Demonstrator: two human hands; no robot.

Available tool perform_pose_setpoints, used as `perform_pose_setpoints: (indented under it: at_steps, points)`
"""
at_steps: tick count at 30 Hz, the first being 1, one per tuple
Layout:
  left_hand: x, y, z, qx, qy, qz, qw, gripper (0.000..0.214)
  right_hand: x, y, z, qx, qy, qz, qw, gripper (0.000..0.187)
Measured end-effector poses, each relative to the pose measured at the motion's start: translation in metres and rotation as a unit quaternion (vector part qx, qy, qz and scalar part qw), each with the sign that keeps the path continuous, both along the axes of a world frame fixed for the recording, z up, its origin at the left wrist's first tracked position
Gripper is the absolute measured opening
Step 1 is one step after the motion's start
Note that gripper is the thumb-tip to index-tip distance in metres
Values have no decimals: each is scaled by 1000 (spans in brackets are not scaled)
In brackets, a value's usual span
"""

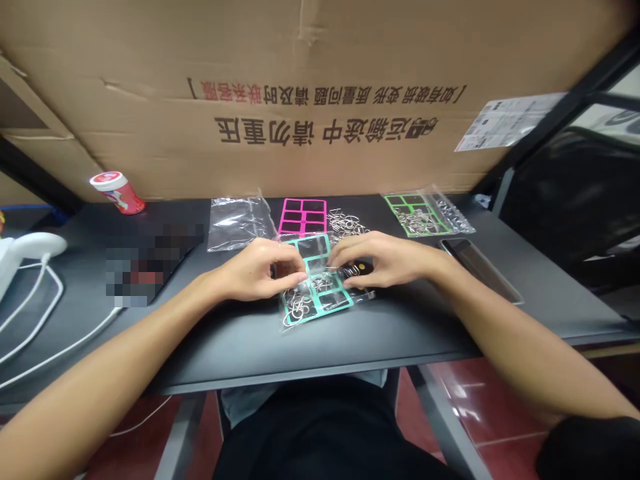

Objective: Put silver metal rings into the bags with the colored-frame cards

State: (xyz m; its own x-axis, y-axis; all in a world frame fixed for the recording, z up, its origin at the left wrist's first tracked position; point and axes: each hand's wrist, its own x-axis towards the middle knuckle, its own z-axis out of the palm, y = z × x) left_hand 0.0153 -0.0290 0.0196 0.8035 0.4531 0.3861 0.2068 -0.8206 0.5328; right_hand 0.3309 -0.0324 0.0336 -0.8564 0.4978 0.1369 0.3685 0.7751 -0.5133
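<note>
In front of me a clear plastic bag (335, 303) lies on the table, with a teal frame-like card divided into windows (327, 238) and several wire metal puzzle pieces (299, 309) inside. My left hand (263, 269) is at the bag's left side, thumb and forefinger pinched together on the plastic. From the right, my right hand (387, 259) curls its fingers and thumb over the bag's other side. Small metal pieces (351, 271) show between its thumb and fingers. Behind the hands lie a pink windowed card (303, 215) and a pile of loose metal pieces (345, 225).
An empty-looking clear bag (237, 223) lies left of the pink card. At the back right is another bag with a green card (420, 215). A phone (477, 267) lies right, a red-and-white bottle (120, 192) stands left, near white cables (60, 287). Cardboard (300, 160) closes the back.
</note>
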Motion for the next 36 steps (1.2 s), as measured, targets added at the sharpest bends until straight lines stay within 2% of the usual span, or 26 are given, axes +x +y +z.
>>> perform_pose_setpoints:
  at_steps: [4,8,13,17,20,22,23,25,29,32,36]
  points:
    - [0,0,0,2,6,-4,1000,14,10,4,3,-4,-38,-12,999,29]
    - [0,0,0,4,5,-4,1000,14,14,8,4,-45,-91,-13,995,23]
    - [1,1,-1,3,1,-2,1000,11,18,5,13,-57,-58,-32,996,17]
    - [1,2,-1,2,2,-4,1000,10,26,7,18,20,-4,-98,995,14]
    - [0,2,-2,5,3,-8,1000,10,28,12,13,121,21,-179,976,15]
    - [0,2,-3,5,2,-9,1000,11,26,13,8,164,48,-207,963,16]
    - [0,2,-2,5,1,-9,1000,11,23,12,7,164,64,-206,962,15]
    - [0,2,-2,6,1,-10,1000,12,17,7,6,122,83,-169,974,13]
    - [1,2,-1,10,0,-10,1000,13,-1,-4,3,7,30,-27,999,25]
    - [1,2,-2,13,-1,-9,1000,12,-13,-6,-6,12,-13,16,1000,34]
    - [1,2,-3,17,-1,-7,1000,12,-18,-4,-17,60,-39,22,997,22]
